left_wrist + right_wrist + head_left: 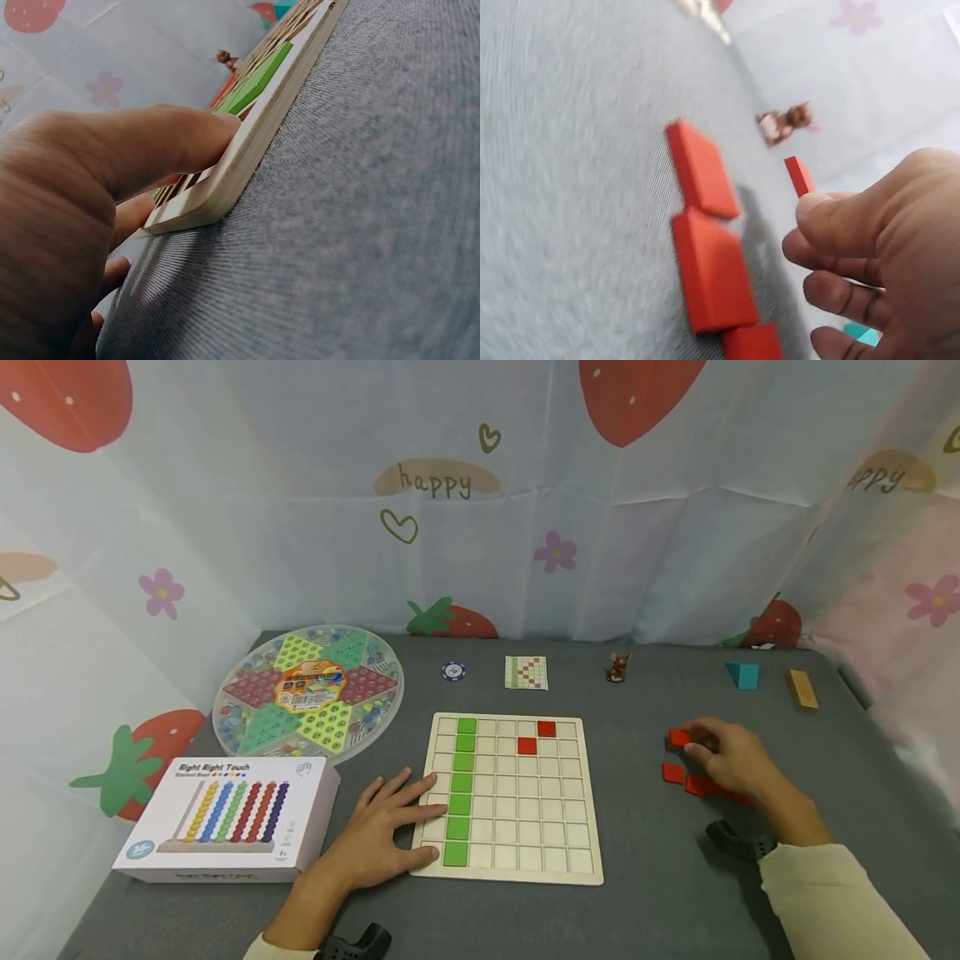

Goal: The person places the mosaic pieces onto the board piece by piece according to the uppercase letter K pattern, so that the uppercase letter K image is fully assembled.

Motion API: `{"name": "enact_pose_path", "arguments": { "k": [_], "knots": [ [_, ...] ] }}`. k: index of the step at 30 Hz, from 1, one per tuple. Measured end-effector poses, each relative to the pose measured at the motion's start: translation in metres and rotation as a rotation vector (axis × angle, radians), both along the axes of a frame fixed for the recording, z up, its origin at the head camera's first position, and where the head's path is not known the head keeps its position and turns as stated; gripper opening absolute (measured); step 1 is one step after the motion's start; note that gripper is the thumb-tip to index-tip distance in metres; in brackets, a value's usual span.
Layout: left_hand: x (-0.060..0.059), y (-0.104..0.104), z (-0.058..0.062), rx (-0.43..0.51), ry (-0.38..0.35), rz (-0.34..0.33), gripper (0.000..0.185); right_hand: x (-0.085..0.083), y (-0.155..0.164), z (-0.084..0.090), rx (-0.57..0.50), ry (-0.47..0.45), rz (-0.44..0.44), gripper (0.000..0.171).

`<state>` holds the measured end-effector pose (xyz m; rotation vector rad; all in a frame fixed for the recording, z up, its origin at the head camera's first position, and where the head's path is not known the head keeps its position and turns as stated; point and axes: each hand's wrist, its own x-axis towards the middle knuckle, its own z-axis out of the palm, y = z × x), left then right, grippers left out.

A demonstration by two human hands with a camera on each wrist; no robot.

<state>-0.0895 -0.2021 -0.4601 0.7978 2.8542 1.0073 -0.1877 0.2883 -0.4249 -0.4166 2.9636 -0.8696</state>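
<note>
My two bare hands, left hand point(378, 837), right hand point(731, 760), no rings, cream long sleeve point(832, 902) on my right arm, black camera strap point(738, 842) at each wrist

The right hand point(877, 262) hangs over grey cloth point(562, 225) and pinches a thin red tile point(799, 175) at its thumb tip. Below lie more red tiles point(709, 266) in a row, end to end and seemingly touching, though the picture is blurred. Farther off stands a small brown figurine point(784, 123), and a teal block point(866, 332) peeks from under the fingers.
</note>
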Motion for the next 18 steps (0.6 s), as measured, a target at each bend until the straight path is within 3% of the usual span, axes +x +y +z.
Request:
{"name": "enact_pose_path", "arguments": {
  "k": [11, 18],
  "knots": [
    [0.001, 0.001, 0.0, 0.012, 0.003, -0.004, 0.051, 0.033, -0.026, 0.024, -0.209, 0.281, -0.068, 0.028],
    [0.0, 0.001, -0.001, 0.009, -0.001, -0.001, 0.051, 0.046, -0.06, 0.032, -0.445, 0.444, 0.016, 0.035]
  ]
}}
